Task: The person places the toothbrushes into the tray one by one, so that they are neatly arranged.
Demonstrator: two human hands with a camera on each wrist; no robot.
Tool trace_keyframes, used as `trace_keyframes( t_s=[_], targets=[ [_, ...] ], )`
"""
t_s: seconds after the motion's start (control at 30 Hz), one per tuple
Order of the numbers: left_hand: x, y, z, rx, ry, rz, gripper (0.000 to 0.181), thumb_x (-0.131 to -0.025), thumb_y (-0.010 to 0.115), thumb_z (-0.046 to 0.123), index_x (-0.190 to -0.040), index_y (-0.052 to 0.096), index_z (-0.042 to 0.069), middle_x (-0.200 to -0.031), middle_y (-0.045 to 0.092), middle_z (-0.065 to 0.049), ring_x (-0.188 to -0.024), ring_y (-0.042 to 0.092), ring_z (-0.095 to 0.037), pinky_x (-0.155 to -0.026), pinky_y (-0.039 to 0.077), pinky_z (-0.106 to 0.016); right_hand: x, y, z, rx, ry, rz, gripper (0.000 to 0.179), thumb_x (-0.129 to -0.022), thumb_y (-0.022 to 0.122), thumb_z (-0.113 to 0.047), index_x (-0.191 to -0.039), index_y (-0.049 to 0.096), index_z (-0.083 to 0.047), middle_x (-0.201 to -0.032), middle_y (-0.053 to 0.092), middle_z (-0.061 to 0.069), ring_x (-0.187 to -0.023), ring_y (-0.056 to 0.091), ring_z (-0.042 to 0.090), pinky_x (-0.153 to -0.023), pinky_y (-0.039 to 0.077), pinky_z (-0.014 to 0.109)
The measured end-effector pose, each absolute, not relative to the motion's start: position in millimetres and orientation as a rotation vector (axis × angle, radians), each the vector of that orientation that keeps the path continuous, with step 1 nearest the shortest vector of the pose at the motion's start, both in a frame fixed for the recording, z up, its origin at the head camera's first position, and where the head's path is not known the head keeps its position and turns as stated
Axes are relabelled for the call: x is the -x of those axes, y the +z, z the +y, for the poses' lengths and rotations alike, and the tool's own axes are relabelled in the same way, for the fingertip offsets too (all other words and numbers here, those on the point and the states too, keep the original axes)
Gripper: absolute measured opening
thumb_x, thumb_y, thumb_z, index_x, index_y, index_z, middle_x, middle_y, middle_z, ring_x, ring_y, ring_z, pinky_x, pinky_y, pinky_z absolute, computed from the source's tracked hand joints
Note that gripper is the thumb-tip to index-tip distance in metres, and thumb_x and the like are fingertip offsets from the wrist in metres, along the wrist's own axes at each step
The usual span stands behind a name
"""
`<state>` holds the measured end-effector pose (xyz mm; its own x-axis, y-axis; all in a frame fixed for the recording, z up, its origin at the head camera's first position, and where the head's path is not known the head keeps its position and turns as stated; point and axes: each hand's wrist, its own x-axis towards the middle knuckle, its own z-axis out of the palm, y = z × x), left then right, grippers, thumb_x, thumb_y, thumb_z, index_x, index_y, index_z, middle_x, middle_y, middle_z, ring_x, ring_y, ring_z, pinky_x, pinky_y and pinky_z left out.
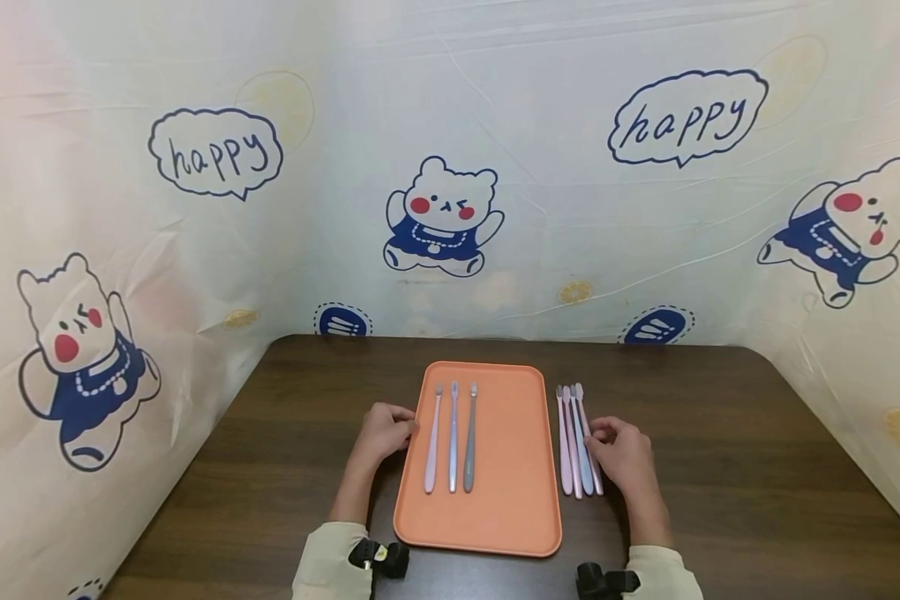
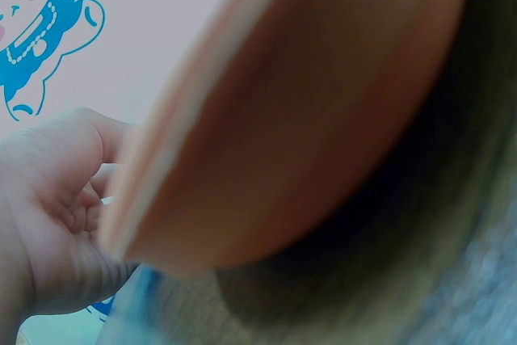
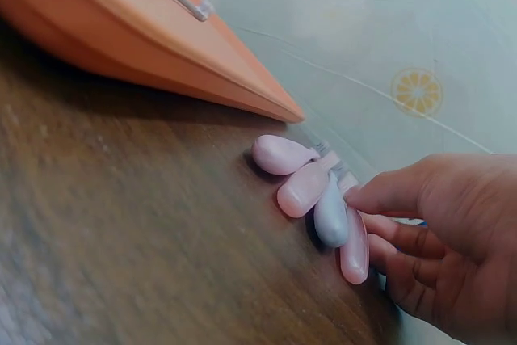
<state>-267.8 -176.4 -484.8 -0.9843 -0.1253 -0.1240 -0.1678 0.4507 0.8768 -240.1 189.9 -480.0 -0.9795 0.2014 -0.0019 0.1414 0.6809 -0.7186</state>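
On the orange tray (image 1: 510, 467) lie three toothbrushes side by side: a pale pink toothbrush (image 1: 432, 450), a lilac-blue toothbrush (image 1: 453, 446) and a grey toothbrush (image 1: 470, 442). My left hand (image 1: 382, 432) holds the tray's left rim; in the left wrist view its fingertips are hidden behind the rim. Right of the tray, several pink and blue toothbrushes (image 1: 566, 450) lie close together on the table. My right hand (image 1: 626, 454) pinches the outermost pink toothbrush (image 3: 354, 252) between thumb and fingers, beside a blue toothbrush (image 3: 329, 220).
The dark wooden table (image 1: 720, 433) carries the tray near its front middle. A pale printed cloth (image 1: 555, 208) with bears and lettering hangs behind and at both sides. Each wrist wears a black camera mount (image 1: 381, 557).
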Motion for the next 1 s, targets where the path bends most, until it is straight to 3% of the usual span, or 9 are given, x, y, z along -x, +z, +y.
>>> trace_keyframes(
  t_s=[0.43,0.73,1.0],
  targets=[
    [265.6,-483.1,-175.8,0.252,1.602,2.646,0.023,-0.092,0.062,0.004,-0.107,0.074,-0.008,-0.106,0.073,-0.024,-0.082,0.072,-0.019,-0.069,0.063,-0.033,240.5,-477.1,188.3,0.466,1.173,-2.866,0.035,-0.091,0.067,-0.019,-0.117,0.070,0.005,-0.096,0.072,0.018,-0.080,0.063,0.025,-0.062,0.045,0.028],
    [265.3,-484.4,-174.5,0.252,1.603,2.640,0.022,-0.092,0.063,0.004,-0.106,0.075,-0.007,-0.104,0.074,-0.024,-0.080,0.072,-0.018,-0.069,0.063,-0.033,239.5,-474.9,186.9,0.455,1.122,-2.891,0.027,-0.089,0.068,-0.016,-0.106,0.073,0.004,-0.096,0.073,0.021,-0.086,0.064,0.034,-0.076,0.053,0.047],
    [266.2,-483.5,-174.8,0.252,1.596,2.651,0.023,-0.091,0.063,0.004,-0.106,0.075,-0.007,-0.103,0.074,-0.023,-0.078,0.071,-0.017,-0.066,0.062,-0.031,240.1,-474.6,187.1,0.479,1.145,-2.904,0.020,-0.088,0.070,-0.014,-0.096,0.073,0.003,-0.088,0.071,0.018,-0.078,0.062,0.028,-0.061,0.049,0.034]
  ],
)
